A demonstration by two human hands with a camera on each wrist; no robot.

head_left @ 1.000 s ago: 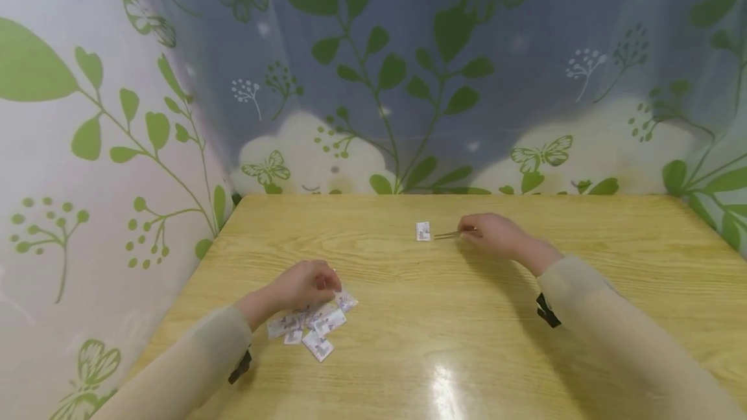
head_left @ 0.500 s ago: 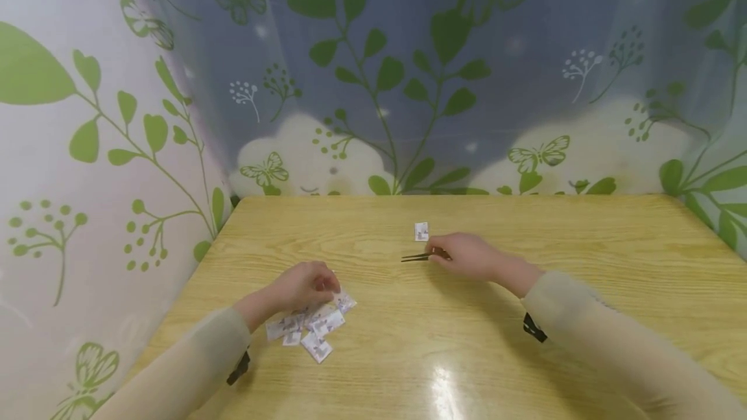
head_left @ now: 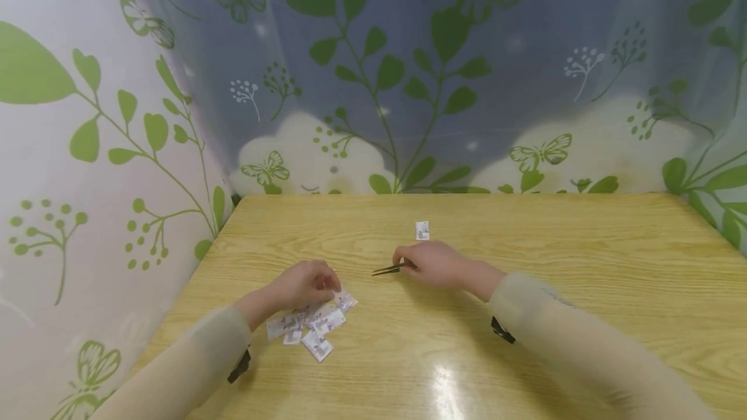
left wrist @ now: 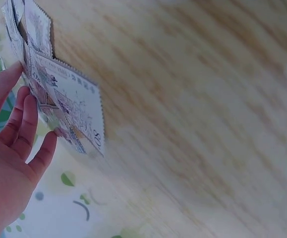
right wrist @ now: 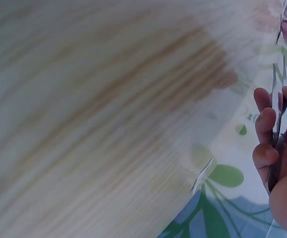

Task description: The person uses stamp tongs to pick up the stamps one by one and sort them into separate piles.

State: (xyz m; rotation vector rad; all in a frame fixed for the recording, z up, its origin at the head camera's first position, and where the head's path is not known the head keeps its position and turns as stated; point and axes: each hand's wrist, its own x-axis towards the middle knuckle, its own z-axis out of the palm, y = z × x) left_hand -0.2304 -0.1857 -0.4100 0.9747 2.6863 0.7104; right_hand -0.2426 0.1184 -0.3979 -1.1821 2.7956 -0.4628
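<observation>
Several pale postage stamps [head_left: 329,322] with perforated edges lie overlapping in a pile at the left of the wooden table; "80" is printed on one stamp [left wrist: 74,101]. My left hand [head_left: 303,285] is over the far side of this pile, its relaxed fingers [left wrist: 27,124] bent at the edge of the stamps. The hand hides part of the pile. My right hand [head_left: 434,263] holds a pair of dark metal tweezers [head_left: 386,269], tips pointing left toward the pile. Those tips stand slightly apart, with nothing between them in the right wrist view.
One single stamp [head_left: 423,231] lies flat near the back of the table [head_left: 554,316], beyond my right hand. Behind and left of the table hang cloths [head_left: 373,70] with leaf and butterfly prints. Both sleeves have dark straps at the wrists.
My right hand has moved left and nearer with the tweezers, away from the single stamp toward the pile. The left hand and the stamps have stayed put.
</observation>
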